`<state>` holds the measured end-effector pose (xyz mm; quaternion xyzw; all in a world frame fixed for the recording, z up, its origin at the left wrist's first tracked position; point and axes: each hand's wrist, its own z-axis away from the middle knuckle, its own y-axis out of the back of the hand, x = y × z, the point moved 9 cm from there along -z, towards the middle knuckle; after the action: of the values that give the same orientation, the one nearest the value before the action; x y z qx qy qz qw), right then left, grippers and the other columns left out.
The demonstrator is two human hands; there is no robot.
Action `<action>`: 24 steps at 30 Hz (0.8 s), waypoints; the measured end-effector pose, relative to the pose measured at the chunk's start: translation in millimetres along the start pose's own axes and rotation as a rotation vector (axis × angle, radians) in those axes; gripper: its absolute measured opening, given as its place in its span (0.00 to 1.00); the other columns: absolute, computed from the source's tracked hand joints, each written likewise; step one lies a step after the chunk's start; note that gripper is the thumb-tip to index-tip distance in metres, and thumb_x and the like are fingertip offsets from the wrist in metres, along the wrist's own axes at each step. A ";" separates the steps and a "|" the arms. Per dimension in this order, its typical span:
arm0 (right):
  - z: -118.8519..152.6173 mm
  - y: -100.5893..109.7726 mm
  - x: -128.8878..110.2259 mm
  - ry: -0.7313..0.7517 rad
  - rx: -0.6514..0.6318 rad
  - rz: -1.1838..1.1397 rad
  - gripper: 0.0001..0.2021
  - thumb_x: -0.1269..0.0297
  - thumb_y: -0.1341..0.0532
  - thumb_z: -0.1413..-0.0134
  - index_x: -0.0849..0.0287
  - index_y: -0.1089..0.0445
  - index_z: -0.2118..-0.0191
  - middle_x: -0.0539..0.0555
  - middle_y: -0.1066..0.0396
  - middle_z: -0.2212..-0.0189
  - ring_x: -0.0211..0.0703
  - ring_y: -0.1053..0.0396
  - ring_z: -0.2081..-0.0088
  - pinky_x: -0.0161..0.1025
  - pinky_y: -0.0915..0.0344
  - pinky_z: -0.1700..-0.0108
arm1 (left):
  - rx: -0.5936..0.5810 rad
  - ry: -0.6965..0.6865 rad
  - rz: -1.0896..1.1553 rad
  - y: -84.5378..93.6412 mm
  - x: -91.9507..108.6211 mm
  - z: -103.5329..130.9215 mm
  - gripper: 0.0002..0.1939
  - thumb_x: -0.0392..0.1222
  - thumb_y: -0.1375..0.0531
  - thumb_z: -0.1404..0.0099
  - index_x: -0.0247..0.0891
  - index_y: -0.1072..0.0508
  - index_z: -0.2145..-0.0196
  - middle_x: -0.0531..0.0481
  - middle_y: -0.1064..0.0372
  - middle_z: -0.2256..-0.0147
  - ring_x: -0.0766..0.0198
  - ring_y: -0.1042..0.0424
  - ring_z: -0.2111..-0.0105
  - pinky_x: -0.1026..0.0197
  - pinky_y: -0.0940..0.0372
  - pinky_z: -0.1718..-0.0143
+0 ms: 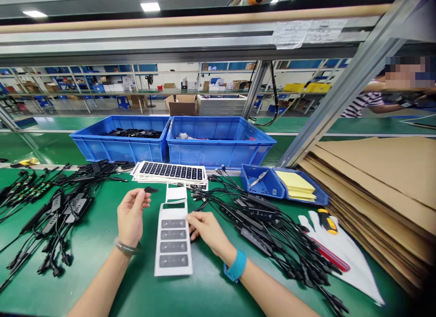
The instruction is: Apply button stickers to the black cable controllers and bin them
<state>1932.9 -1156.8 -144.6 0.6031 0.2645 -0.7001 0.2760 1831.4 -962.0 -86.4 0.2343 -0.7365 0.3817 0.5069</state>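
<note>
My left hand (131,219) pinches a small black sticker (151,190) between thumb and fingertips, raised above the green bench. In my right hand (207,233) is the right edge of a white sticker sheet (173,212), with several dark grey labels in its lower part and peeled, cut-out gaps at its top. Just behind it lies a stack of similar sheets (172,171) with rows of black labels. Black cables with small control boxes (254,215) spread out to the right of my right hand. More such cables (64,208) are heaped to the left.
Two blue bins (119,149) stand at the back, the left one containing black parts. Small blue trays (264,185) hold a pen-like tool and yellow paper (296,185). A white glove (350,258), a red-handled tool and stacked cardboard (381,171) lie right. A person (364,103) sits beyond.
</note>
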 end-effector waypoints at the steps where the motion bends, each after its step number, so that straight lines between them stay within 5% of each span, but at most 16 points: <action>1: 0.2 -3.1 -1.4 0.012 -0.044 0.107 0.20 0.48 0.40 0.50 0.61 0.31 0.78 0.52 0.33 0.82 0.38 0.36 0.80 0.34 0.40 0.78 | -0.053 -0.063 -0.100 -6.3 5.9 4.3 0.09 0.46 0.36 0.41 0.38 0.26 0.66 0.51 0.28 0.70 0.67 0.30 0.71 0.66 0.34 0.70; 4: 0.1 6.0 -14.2 0.112 0.013 0.251 0.20 0.48 0.43 0.46 0.61 0.29 0.75 0.53 0.32 0.79 0.38 0.35 0.78 0.32 0.42 0.79 | -0.346 -0.363 -0.429 -43.4 24.4 29.4 0.03 0.38 0.38 0.38 0.39 0.24 0.65 0.50 0.25 0.68 0.65 0.27 0.68 0.65 0.33 0.64; 8: -0.9 28.8 -27.0 0.192 0.156 0.028 0.17 0.49 0.41 0.46 0.60 0.29 0.66 0.51 0.34 0.74 0.35 0.39 0.77 0.31 0.44 0.79 | -0.743 -0.756 -0.576 -83.9 33.0 74.4 0.09 0.30 0.39 0.38 0.39 0.25 0.61 0.49 0.24 0.66 0.65 0.27 0.65 0.65 0.33 0.61; 14: -2.8 33.6 -28.4 0.197 0.168 -0.018 0.16 0.52 0.36 0.50 0.61 0.28 0.65 0.48 0.37 0.78 0.33 0.44 0.78 0.32 0.46 0.77 | -0.962 -0.837 -0.597 -97.3 18.1 94.1 0.09 0.31 0.42 0.36 0.38 0.27 0.58 0.47 0.24 0.64 0.63 0.27 0.65 0.63 0.33 0.62; 17: -0.6 38.5 -29.6 0.222 0.211 -0.008 0.15 0.52 0.34 0.52 0.61 0.29 0.66 0.47 0.38 0.79 0.33 0.44 0.78 0.33 0.46 0.77 | -0.986 -0.817 -0.699 -98.6 12.2 91.8 0.09 0.36 0.44 0.33 0.39 0.27 0.56 0.47 0.24 0.63 0.63 0.27 0.65 0.62 0.33 0.61; 20: 0.7 54.4 -28.5 0.240 0.321 -0.068 0.17 0.52 0.32 0.54 0.60 0.29 0.64 0.48 0.37 0.78 0.34 0.42 0.77 0.33 0.44 0.76 | -0.893 -0.697 -1.018 -87.7 4.1 62.6 0.14 0.43 0.44 0.33 0.43 0.31 0.50 0.50 0.26 0.58 0.64 0.28 0.59 0.64 0.34 0.56; 24: -2.3 68.7 -24.3 0.213 0.400 -0.173 0.20 0.50 0.30 0.59 0.58 0.29 0.64 0.48 0.36 0.76 0.35 0.41 0.75 0.31 0.41 0.75 | -0.446 -0.396 -1.545 -15.2 14.7 -10.5 0.22 0.43 0.41 0.36 0.45 0.37 0.45 0.49 0.30 0.51 0.62 0.32 0.52 0.62 0.37 0.51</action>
<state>1985.9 -1202.2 -123.4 0.6913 0.1990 -0.6919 0.0607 1843.0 -962.1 -65.8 0.6313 -0.5020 -0.2777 0.5218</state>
